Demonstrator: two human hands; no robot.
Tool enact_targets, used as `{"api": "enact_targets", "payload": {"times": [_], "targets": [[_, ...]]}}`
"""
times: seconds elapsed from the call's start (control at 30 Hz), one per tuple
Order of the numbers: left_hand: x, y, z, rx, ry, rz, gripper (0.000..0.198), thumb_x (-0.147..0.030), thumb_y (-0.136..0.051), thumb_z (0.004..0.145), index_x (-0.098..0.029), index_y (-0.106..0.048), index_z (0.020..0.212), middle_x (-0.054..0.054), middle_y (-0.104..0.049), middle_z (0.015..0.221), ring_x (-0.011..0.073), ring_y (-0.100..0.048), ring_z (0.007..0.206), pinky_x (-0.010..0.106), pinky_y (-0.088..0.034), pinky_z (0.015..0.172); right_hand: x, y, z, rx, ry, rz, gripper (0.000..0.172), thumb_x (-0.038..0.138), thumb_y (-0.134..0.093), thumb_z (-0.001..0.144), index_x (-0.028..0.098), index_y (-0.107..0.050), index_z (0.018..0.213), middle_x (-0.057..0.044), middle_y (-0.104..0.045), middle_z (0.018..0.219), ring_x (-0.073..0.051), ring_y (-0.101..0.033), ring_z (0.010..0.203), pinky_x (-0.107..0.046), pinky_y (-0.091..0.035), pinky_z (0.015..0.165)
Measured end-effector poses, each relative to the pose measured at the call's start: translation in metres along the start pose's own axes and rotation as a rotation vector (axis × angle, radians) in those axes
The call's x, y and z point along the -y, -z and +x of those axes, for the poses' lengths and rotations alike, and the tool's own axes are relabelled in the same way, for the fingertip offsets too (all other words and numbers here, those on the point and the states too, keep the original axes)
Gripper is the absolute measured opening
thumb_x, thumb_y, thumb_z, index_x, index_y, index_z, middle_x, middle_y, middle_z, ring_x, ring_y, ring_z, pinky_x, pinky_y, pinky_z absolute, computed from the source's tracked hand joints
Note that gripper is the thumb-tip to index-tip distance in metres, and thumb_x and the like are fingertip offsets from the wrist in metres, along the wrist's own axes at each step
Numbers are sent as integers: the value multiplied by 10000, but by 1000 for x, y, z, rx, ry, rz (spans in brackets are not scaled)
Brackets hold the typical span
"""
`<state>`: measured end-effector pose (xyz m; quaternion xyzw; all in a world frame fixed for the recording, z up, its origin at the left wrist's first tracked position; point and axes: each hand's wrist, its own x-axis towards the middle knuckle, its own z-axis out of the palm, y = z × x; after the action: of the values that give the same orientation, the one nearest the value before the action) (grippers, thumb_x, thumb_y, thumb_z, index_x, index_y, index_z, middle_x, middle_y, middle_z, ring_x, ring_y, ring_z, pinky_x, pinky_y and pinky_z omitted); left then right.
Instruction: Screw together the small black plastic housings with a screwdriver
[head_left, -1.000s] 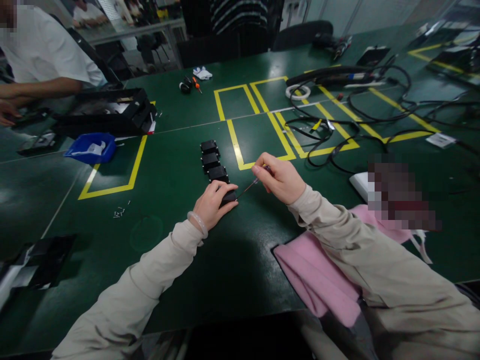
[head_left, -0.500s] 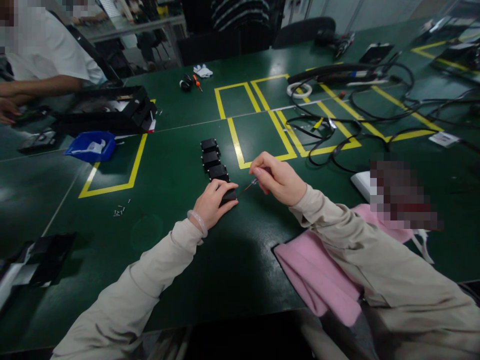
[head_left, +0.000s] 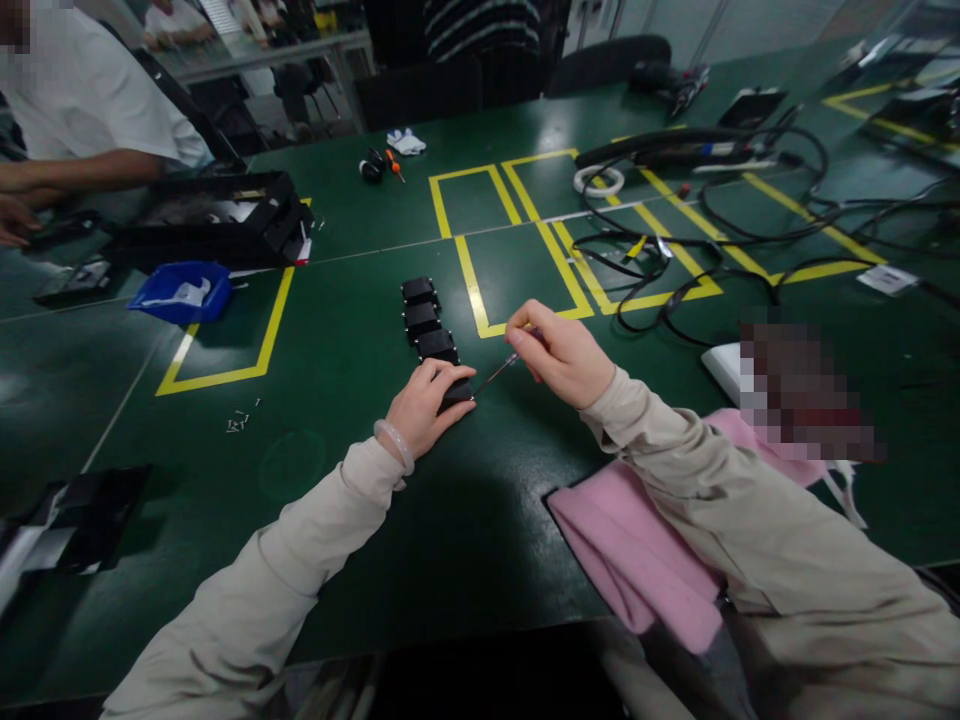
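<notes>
My left hand [head_left: 429,405] grips a small black block [head_left: 456,393] on the green table, thumb along its near side and fingers over its top. Fingers of my right hand [head_left: 559,352] are wrapped round the handle of a screwdriver [head_left: 496,373]. Its thin metal shaft slants down to the left, and the tip meets the block's right end, by a small shiny screw. Beyond my left hand, more black blocks of the same kind [head_left: 421,318] lie in a row, with small shiny screws at their corners.
Loose screws [head_left: 238,422] lie to the left. A blue bin [head_left: 181,293] stands near a black case [head_left: 217,220], with a co-worker's arm [head_left: 90,175] behind. Black cables [head_left: 675,245] sprawl on the right. A pink cloth [head_left: 637,545] lies under my right forearm.
My right hand has shifted slightly up and right, and more of the screwdriver's shaft shows. My left hand and the block have stayed in place.
</notes>
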<state>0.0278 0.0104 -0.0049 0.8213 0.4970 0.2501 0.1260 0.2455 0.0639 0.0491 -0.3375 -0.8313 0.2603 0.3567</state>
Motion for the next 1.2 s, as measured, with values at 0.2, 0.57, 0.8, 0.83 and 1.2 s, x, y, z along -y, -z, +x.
{"api": "enact_targets", "payload": {"times": [0.2,0.57,0.8,0.83,1.2], "targets": [[1,-1,0,-4,-4,-10,352,-279,-611,885,-214,-541,1223,80,-525,1118,238,-547,1075,402,-477,944,2,-2,-1,11,14,55,105,243,-397,942,198,-479,895,59,-472,593,-96,-452,522,-238,-336,571],[1,-1,0,-8,-3,-13,360,-270,-618,878,-207,-543,1225,81,-529,1118,239,-548,1081,393,-480,943,5,-1,-2,49,10,92,141,283,-400,956,221,-420,831,80,-442,541,-90,-417,464,-241,-333,550],[1,-1,0,-1,0,-16,364,-278,-615,882,-209,-538,1232,83,-525,1126,237,-544,1084,404,-472,954,6,0,0,7,-11,-13,193,302,-438,934,219,-413,761,59,-444,576,-100,-424,519,-256,-316,581],[1,-1,0,-1,0,-17,363,-275,-615,882,-206,-538,1230,84,-525,1126,237,-544,1084,403,-472,953,6,1,0,1,-25,-34,227,327,-448,933,220,-411,736,58,-434,567,-101,-416,518,-257,-308,576],[1,-1,0,1,7,-18,360,-269,-612,880,-203,-544,1227,86,-526,1125,240,-539,1087,396,-474,948,5,1,0,2,-17,-117,200,304,-449,921,210,-454,745,43,-460,574,-102,-418,500,-255,-299,558]]}}
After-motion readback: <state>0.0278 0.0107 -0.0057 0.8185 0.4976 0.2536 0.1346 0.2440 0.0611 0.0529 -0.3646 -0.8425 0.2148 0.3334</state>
